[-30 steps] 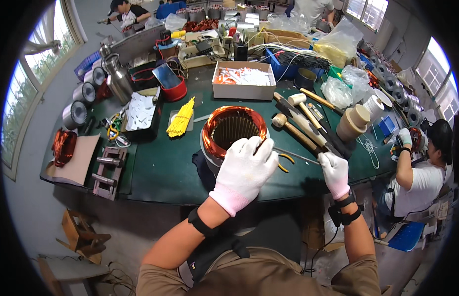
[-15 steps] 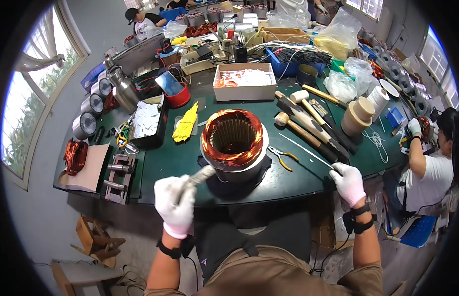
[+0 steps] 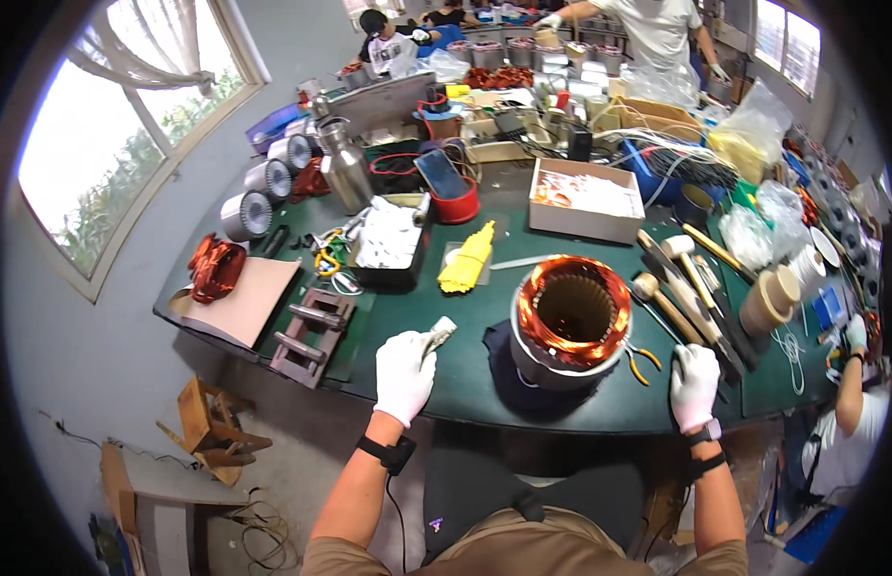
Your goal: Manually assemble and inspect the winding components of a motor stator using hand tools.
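My left hand (image 3: pixel 404 380), in a white glove, is closed around a short pale rolled piece (image 3: pixel 442 333) whose kind I cannot make out. It is above the table's front edge, left of the motor stator (image 3: pixel 572 359). The stator stands upright on a dark cloth (image 3: pixel 504 370), copper windings ringing its top opening. My right hand (image 3: pixel 694 386), also gloved, is closed at the near end of a thin rod (image 3: pixel 661 324), which points away to the left. Beside the stator, pliers with yellow-orange handles (image 3: pixel 645 365) lie between it and my right hand.
Mallets (image 3: pixel 668 309) and dark bars lie right of the stator. Behind it stand a carton of paper pieces (image 3: pixel 588 230) and a yellow bundle (image 3: pixel 468 259). A metal frame (image 3: pixel 312 336) sits at left. A co-worker (image 3: pixel 844 432) works at the right; others are at the back.
The view has swung left, so the table things appear farther right. My left hand, with the pale piece, has drawn away from the stator. My right hand stays closed on the rod.
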`<state>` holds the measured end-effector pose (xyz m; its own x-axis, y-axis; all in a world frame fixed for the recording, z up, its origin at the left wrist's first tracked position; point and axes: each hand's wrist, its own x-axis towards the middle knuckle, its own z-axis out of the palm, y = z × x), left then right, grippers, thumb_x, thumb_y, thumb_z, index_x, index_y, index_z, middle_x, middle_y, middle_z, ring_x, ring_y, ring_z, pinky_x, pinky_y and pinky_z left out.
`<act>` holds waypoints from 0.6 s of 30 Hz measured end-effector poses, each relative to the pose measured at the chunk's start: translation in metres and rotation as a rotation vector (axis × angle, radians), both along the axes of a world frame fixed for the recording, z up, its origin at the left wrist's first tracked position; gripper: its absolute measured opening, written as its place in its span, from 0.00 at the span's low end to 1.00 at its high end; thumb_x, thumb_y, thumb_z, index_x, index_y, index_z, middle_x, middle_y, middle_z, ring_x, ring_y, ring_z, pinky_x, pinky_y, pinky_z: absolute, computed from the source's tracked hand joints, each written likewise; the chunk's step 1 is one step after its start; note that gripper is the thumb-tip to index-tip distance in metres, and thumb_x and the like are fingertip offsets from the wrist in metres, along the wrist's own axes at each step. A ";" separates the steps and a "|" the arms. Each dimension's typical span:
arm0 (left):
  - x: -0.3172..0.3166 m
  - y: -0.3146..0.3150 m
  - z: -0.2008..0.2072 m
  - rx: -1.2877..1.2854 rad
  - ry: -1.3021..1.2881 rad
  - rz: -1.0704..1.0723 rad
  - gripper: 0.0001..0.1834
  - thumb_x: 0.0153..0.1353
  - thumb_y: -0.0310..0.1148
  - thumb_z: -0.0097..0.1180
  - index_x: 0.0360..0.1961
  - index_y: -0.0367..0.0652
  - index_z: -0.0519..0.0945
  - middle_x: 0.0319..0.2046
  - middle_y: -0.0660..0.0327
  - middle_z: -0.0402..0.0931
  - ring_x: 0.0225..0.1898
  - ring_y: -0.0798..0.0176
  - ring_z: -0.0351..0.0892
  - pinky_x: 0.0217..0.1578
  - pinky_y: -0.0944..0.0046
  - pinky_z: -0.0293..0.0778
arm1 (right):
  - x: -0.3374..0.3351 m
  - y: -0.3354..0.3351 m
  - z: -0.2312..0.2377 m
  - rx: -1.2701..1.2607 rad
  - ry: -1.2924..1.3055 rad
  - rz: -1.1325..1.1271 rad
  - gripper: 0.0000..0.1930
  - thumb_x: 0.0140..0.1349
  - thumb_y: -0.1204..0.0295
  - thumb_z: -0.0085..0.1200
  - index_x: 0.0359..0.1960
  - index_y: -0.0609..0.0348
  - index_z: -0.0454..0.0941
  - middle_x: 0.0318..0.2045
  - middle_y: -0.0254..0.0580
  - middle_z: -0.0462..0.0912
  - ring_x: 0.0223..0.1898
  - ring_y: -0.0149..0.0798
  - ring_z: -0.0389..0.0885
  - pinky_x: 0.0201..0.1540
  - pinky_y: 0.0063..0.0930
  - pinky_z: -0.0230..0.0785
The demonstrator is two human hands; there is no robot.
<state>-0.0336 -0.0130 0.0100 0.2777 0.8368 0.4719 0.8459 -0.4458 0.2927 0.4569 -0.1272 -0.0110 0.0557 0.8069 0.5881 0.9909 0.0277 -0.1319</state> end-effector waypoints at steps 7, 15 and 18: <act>-0.030 0.069 0.104 -0.172 0.192 -0.115 0.17 0.66 0.36 0.58 0.53 0.42 0.85 0.49 0.49 0.85 0.51 0.43 0.83 0.54 0.48 0.78 | -0.006 0.000 0.008 -0.020 0.031 -0.034 0.11 0.54 0.81 0.62 0.40 0.60 0.81 0.39 0.48 0.81 0.45 0.55 0.78 0.50 0.46 0.70; -0.039 0.251 0.037 -0.115 0.002 0.152 0.24 0.61 0.44 0.67 0.55 0.45 0.84 0.58 0.46 0.77 0.60 0.43 0.76 0.61 0.50 0.74 | -0.010 0.004 0.005 -0.003 0.059 -0.027 0.09 0.54 0.81 0.62 0.38 0.60 0.81 0.38 0.47 0.82 0.45 0.55 0.78 0.51 0.46 0.70; -0.044 0.274 0.016 0.075 0.110 0.204 0.27 0.56 0.42 0.69 0.54 0.41 0.80 0.46 0.49 0.77 0.51 0.45 0.77 0.52 0.49 0.75 | -0.014 0.010 0.005 -0.004 0.055 -0.021 0.09 0.55 0.81 0.62 0.38 0.59 0.81 0.39 0.47 0.82 0.46 0.55 0.78 0.50 0.46 0.70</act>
